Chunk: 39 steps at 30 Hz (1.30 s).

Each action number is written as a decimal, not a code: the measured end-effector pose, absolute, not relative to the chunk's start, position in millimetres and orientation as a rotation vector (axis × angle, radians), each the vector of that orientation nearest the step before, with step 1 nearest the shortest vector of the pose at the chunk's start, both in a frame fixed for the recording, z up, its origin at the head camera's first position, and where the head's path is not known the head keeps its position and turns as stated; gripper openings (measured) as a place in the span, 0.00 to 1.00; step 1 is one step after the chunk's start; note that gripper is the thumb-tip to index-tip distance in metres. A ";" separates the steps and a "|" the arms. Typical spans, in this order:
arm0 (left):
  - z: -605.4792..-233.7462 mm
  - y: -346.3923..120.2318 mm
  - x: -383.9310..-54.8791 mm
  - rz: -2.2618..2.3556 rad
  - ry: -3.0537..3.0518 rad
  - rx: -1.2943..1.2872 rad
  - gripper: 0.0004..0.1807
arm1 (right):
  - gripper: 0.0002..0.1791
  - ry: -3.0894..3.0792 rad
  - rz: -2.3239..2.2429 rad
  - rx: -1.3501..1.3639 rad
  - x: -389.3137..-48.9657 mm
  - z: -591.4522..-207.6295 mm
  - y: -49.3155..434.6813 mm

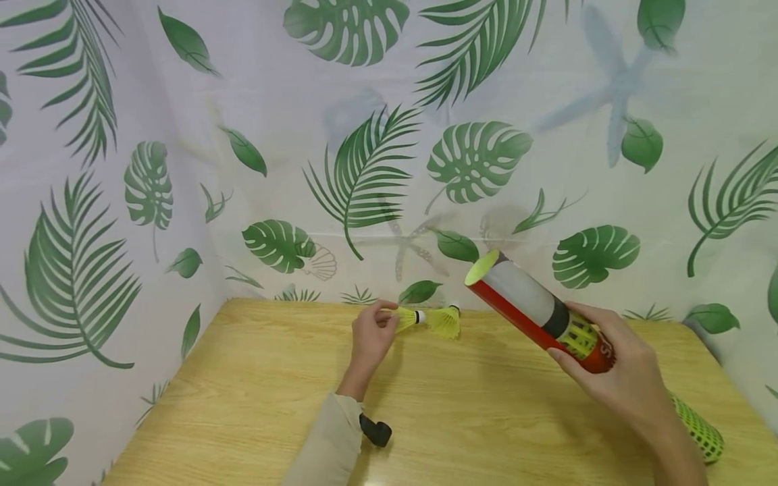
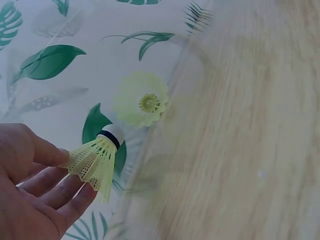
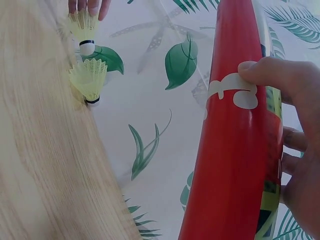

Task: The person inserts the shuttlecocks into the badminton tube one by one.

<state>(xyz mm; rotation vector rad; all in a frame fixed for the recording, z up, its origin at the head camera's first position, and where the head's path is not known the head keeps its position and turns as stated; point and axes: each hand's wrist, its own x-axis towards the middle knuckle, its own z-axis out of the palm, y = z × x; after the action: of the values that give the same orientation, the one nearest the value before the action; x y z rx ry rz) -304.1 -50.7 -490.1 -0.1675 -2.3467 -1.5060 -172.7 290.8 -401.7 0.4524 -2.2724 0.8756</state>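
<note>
My left hand [image 1: 372,337] pinches a yellow shuttlecock [image 2: 95,162] by the edge of its skirt, thumb on one side and fingers on the other, its white cork pointing away. Just beyond it, a second yellow shuttlecock [image 1: 446,322] lies on the table near the back edge; the left wrist view looks into its open skirt. Over the right half of the table, my right hand [image 1: 626,371] grips a red, grey and black shuttlecock tube [image 1: 523,300] near its lower end. The tube is tilted, its open mouth up and to the left. Its inside bottom is hidden.
A yellow-green mesh column [image 1: 699,428] lies on the table at the right, partly behind my right forearm. The wood-grain table [image 1: 243,405] meets a leaf-printed white cloth [image 1: 273,155] at the back and left. A black device [image 1: 377,430] sits at my left wrist.
</note>
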 end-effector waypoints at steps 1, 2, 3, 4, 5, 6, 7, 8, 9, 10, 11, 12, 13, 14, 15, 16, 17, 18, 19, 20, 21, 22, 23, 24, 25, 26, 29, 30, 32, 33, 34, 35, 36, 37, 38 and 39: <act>-488.2 -52.4 -301.7 -1.514 -2.338 -0.167 0.07 | 0.46 -2.273 0.880 0.454 -172.6 -401.4 290.6; -486.0 -54.0 -299.3 -1.522 -2.332 -0.163 0.07 | 0.46 -2.273 0.882 0.455 -172.5 -401.3 290.6; -483.5 -55.6 -296.8 -1.539 -2.323 -0.160 0.07 | 0.46 -2.273 0.885 0.457 -172.4 -401.2 290.6; -481.4 -57.3 -294.5 -1.553 -2.311 -0.160 0.07 | 0.46 -2.274 0.887 0.456 -172.4 -401.4 290.7; -479.0 -58.9 -292.0 -1.568 -2.300 -0.160 0.07 | 0.46 -2.276 0.888 0.455 -172.2 -401.6 290.6; -476.6 -60.4 -289.7 -1.580 -2.289 -0.161 0.07 | 0.46 -2.280 0.887 0.454 -172.0 -401.8 290.5; -473.7 -61.9 -287.1 -1.590 -2.279 -0.169 0.07 | 0.46 -2.280 0.887 0.456 -172.2 -402.2 290.6; -471.6 -63.5 -285.3 -1.597 -2.272 -0.179 0.07 | 0.46 -2.280 0.885 0.455 -172.3 -402.4 290.6; -469.8 -64.9 -283.8 -1.598 -2.264 -0.194 0.07 | 0.47 -2.281 0.885 0.456 -172.3 -402.7 290.5; -467.9 -66.1 -282.6 -1.594 -2.256 -0.212 0.07 | 0.47 -2.282 0.884 0.455 -172.4 -402.8 290.6; -465.9 -67.0 -281.6 -1.593 -2.252 -0.228 0.07 | 0.47 -2.281 0.882 0.455 -172.5 -402.5 290.6; -464.0 -68.1 -280.5 -1.590 -2.249 -0.246 0.07 | 0.47 -2.278 0.882 0.455 -172.7 -402.5 290.8; -462.8 -69.1 -279.7 -1.583 -2.248 -0.261 0.07 | 0.47 -2.276 0.881 0.455 -172.8 -402.3 290.8; -461.3 -70.1 -278.6 -1.584 -2.248 -0.265 0.08 | 0.47 -2.278 0.875 0.453 -172.8 -402.0 290.6; -459.7 -70.9 -277.2 -1.579 -2.253 -0.267 0.08 | 0.47 -2.278 0.873 0.456 -173.1 -401.9 290.6; -458.2 -71.9 -276.0 -1.574 -2.256 -0.268 0.08 | 0.46 -2.279 0.872 0.458 -173.5 -401.9 290.5; -456.8 -72.7 -274.9 -1.571 -2.261 -0.269 0.08 | 0.46 -2.281 0.871 0.461 -173.9 -401.8 290.3; -455.0 -73.4 -273.5 -1.565 -2.262 -0.272 0.08 | 0.46 -2.283 0.871 0.465 -174.3 -402.1 290.2; -453.3 -74.1 -272.5 -1.562 -2.260 -0.276 0.08 | 0.46 -2.286 0.869 0.467 -174.6 -402.3 290.0; -451.2 -74.7 -271.2 -1.559 -2.255 -0.286 0.08 | 0.46 -2.290 0.871 0.470 -174.9 -402.5 289.9; -449.2 -75.3 -270.0 -1.556 -2.248 -0.297 0.08 | 0.46 -2.292 0.874 0.474 -175.1 -403.0 289.8; -447.3 -75.8 -268.9 -1.557 -2.239 -0.304 0.08 | 0.46 -2.294 0.877 0.475 -175.1 -403.6 289.8; -445.1 -76.2 -267.5 -1.561 -2.230 -0.311 0.08 | 0.46 -2.296 0.878 0.476 -175.0 -404.1 289.8; -442.8 -76.7 -266.0 -1.565 -2.220 -0.316 0.08 | 0.46 -2.298 0.878 0.478 -174.8 -404.7 289.8; -440.5 -77.4 -264.5 -1.569 -2.210 -0.318 0.08 | 0.46 -2.301 0.878 0.479 -175.1 -405.2 289.7; -438.0 -78.1 -262.8 -1.573 -2.201 -0.316 0.08 | 0.46 -2.303 0.877 0.482 -175.3 -405.7 289.5; -429.0 -80.1 -257.7 -1.595 -2.164 -0.320 0.08 | 0.46 -2.308 0.875 0.486 -175.7 -406.7 288.9; -425.9 -80.7 -256.3 -1.602 -2.150 -0.325 0.08 | 0.46 -2.308 0.876 0.488 -175.8 -406.8 288.7; -419.7 -82.2 -254.3 -1.621 -2.118 -0.343 0.08 | 0.46 -2.306 0.880 0.491 -176.1 -406.9 288.3; -416.9 -83.0 -253.4 -1.630 -2.102 -0.354 0.08 | 0.46 -2.305 0.882 0.493 -176.4 -406.8 288.1; -414.1 -83.7 -252.5 -1.638 -2.088 -0.362 0.08 | 0.47 -2.304 0.885 0.495 -176.7 -406.7 287.9; -411.5 -84.4 -251.9 -1.645 -2.075 -0.372 0.08 | 0.47 -2.303 0.885 0.497 -177.0 -406.6 287.7; -409.1 -85.0 -251.4 -1.651 -2.062 -0.384 0.08 | 0.47 -2.302 0.888 0.498 -177.2 -406.5 287.4; -406.6 -85.6 -250.7 -1.658 -2.050 -0.394 0.08 | 0.47 -2.303 0.886 0.498 -177.5 -406.5 287.1; -404.4 -86.0 -249.8 -1.664 -2.042 -0.401 0.08 | 0.47 -2.304 0.885 0.499 -177.8 -406.4 286.6; -402.0 -86.2 -248.6 -1.669 -2.032 -0.409 0.08 | 0.47 -2.306 0.885 0.499 -177.9 -406.4 286.1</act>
<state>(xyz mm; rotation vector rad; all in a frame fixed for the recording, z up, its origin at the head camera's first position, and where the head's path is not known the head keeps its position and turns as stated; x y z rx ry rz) -248.6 -86.2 -402.0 -0.4094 -2.0323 -1.6686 -177.9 286.1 -406.4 0.4994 -2.3064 0.8850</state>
